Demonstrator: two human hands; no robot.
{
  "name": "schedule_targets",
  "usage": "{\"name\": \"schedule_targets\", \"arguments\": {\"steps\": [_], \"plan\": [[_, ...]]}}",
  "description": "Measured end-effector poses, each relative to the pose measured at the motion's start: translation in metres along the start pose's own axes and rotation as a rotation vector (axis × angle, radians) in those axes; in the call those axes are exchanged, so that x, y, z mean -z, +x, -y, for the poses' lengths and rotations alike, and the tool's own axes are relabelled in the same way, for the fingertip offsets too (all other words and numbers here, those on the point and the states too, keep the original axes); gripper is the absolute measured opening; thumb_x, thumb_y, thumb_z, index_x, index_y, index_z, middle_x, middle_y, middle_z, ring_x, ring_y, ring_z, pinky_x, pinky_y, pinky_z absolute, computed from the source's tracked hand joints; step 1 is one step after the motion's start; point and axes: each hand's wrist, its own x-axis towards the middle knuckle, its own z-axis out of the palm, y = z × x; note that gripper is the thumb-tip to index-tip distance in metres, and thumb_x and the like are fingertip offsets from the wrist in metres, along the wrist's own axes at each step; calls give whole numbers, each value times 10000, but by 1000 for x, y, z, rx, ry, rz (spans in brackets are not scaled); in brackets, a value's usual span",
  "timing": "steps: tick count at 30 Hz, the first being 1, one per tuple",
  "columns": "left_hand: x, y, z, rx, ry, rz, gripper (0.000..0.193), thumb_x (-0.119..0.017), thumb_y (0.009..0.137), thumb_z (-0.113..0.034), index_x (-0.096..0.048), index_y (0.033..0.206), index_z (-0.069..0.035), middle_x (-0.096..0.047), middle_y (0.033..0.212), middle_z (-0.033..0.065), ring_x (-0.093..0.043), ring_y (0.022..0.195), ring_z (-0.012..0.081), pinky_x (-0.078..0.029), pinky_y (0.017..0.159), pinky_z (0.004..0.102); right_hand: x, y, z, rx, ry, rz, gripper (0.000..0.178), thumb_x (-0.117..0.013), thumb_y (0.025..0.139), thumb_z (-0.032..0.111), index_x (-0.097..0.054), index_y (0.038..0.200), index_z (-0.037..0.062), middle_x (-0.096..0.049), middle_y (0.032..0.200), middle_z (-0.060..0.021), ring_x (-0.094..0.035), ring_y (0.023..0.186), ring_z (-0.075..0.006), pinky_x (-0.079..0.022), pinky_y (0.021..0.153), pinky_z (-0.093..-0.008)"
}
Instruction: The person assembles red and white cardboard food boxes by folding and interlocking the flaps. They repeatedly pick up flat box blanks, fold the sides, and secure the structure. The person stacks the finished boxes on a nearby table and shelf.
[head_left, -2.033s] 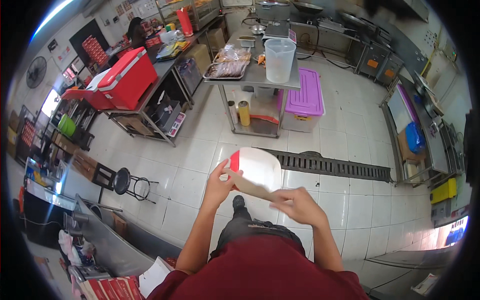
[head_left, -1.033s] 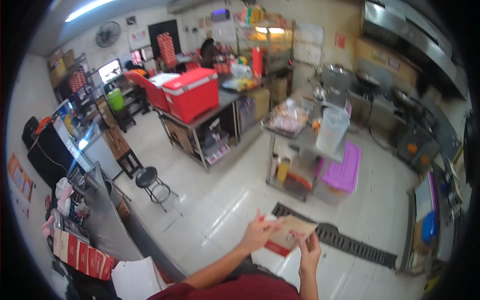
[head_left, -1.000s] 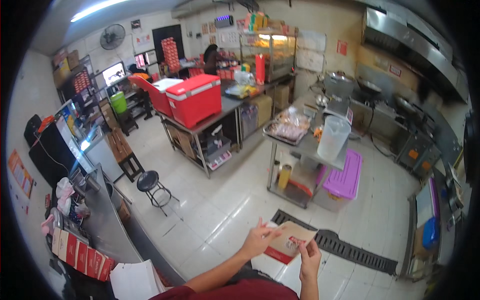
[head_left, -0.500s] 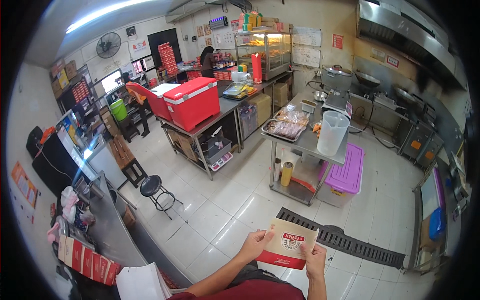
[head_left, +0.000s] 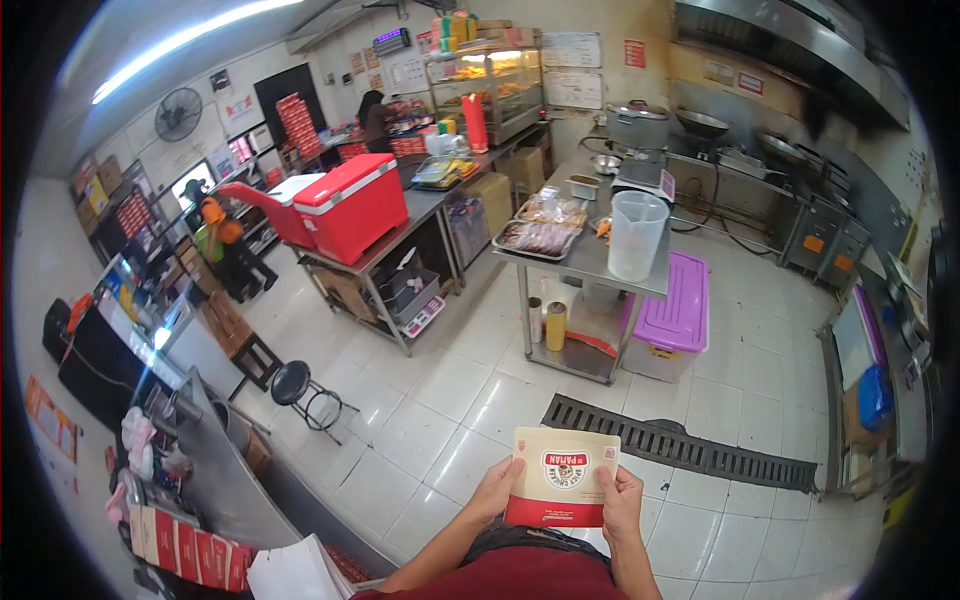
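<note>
A cream and red paper food bag (head_left: 540, 496) with a round printed badge is stretched flat between my two hands, low in the middle of the view. My left hand (head_left: 492, 490) pinches its left edge, the thumb lying on the front. On the right edge my right hand (head_left: 622, 500) grips the bag the same way, thumb in front and fingers behind. The bag's printing appears upside down. Its back and the fingers behind it are hidden.
Ahead stands a steel table (head_left: 590, 270) with a plastic jug (head_left: 637, 236) and trays. A purple-lidded box (head_left: 668, 315) is beside it. A black stool (head_left: 292, 383), red coolers (head_left: 350, 205) and a floor grate (head_left: 680, 443) lie around. Two co-workers are farther back.
The bag has come closer to my body, turned more squarely and been pulled flat. My view has swung slightly right. The orange-clad co-worker at the left has shifted and now partly covers the green bin.
</note>
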Motion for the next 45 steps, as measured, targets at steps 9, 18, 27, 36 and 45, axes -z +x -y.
{"name": "schedule_targets", "arguments": {"steps": [9, 18, 27, 36, 45], "plan": [[-35, 35, -26, -103, 157, -51, 420, -460, 1107, -302, -586, 1343, 22, -677, 1232, 92, -630, 1075, 141, -499, 958, 301, 13, 12, 20, 214, -195, -180, 376, -576, 1067, 280, -710, 1120, -67, -729, 968, -38, -613, 854, -73, -499, 771, -243], [-126, 119, -96, -322, 58, 224, 412, -480, 1105, -308, -600, 1308, 30, -712, 1173, 89, -656, 1049, 127, -507, 945, 283, 41, 60, 114, 454, -102, -262, 413, -565, 1077, 318, -698, 1108, -73, -719, 971, -12, -606, 875, -49, -496, 778, -234], [-93, 186, -57, -82, 230, 399, 390, -543, 1080, -330, -716, 1150, 12, -739, 1064, 27, -642, 937, 86, -502, 879, 275, 46, 85, 83, 391, -304, -568, 422, -519, 1084, 305, -691, 989, -69, -659, 828, 5, -540, 779, -65, -470, 681, -271], [-42, 265, -79, -121, 365, 413, 475, -506, 1085, -379, -726, 1093, 42, -721, 949, 11, -609, 869, 96, -510, 820, 293, 32, 164, 37, 257, -243, -466, 484, -511, 1090, 369, -714, 1017, -64, -736, 949, -65, -626, 792, -95, -519, 718, -271], [-28, 326, -92, -200, 363, 191, 479, -491, 1084, -363, -692, 1055, 71, -708, 844, 84, -620, 797, 142, -513, 753, 323, 39, 227, 10, 102, -504, -259, 441, -530, 1070, 327, -718, 1066, -72, -742, 911, -93, -656, 797, -123, -525, 714, -289]]}}
